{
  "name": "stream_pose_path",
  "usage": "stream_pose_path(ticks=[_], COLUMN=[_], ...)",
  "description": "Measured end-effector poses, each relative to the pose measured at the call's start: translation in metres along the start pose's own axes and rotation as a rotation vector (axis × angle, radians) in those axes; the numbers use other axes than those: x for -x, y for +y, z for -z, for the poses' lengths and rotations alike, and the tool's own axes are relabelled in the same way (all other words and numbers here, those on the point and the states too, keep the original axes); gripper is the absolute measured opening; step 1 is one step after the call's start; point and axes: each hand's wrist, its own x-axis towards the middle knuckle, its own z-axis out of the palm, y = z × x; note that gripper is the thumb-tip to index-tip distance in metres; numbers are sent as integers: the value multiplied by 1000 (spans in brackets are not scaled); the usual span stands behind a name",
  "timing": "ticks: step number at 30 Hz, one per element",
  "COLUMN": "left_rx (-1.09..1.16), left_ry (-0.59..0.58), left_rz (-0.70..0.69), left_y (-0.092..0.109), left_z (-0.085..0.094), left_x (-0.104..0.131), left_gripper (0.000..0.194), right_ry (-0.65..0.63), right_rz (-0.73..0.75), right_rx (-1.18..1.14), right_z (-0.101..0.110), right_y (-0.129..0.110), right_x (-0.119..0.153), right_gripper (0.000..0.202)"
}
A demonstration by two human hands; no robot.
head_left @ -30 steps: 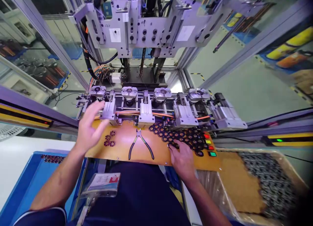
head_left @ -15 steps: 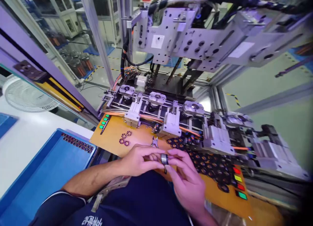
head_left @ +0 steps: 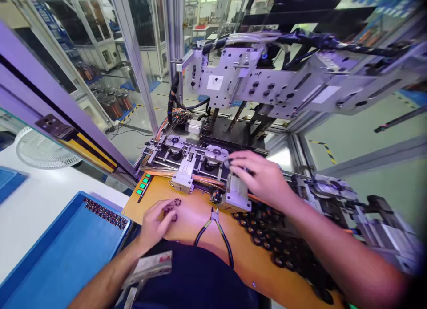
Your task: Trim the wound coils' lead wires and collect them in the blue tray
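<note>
Left hand (head_left: 156, 223) open over small rings (head_left: 172, 209); right hand (head_left: 258, 177) seemingly pinching something at fixture (head_left: 213, 155).

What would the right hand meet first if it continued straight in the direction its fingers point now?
The right hand points left, toward the round metal fixture on the machine rail. That fixture looks first in line, just past the fingertips. Depth is unclear, so the hand may pass slightly above it.
</note>
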Motion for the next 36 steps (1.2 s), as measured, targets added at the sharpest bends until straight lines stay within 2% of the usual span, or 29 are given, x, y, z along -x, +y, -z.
stream_pose_path(ticks=[4, 9, 19, 25, 36], left_rx=[-92, -149, -194, -212, -232], left_ry=[121, 179, 104, 117, 140], left_rz=[59, 102, 47, 21, -43], left_y=[-43, -64, -75, -72, -71], left_z=[-8, -19, -21, -23, -22], left_x=[19, 33, 35, 33, 31], left_gripper=[23, 31, 35, 35, 32], right_ry=[-96, -215, -347, -416, -392], right_rz=[35, 61, -13, 41, 110], right_rx=[46, 104, 269, 329, 380], right_z=[-12, -29, -32, -29, -35], right_y=[50, 66, 61, 60, 61], right_x=[-40, -47, -54, -59, -56], right_gripper=[20, 25, 26, 27, 28])
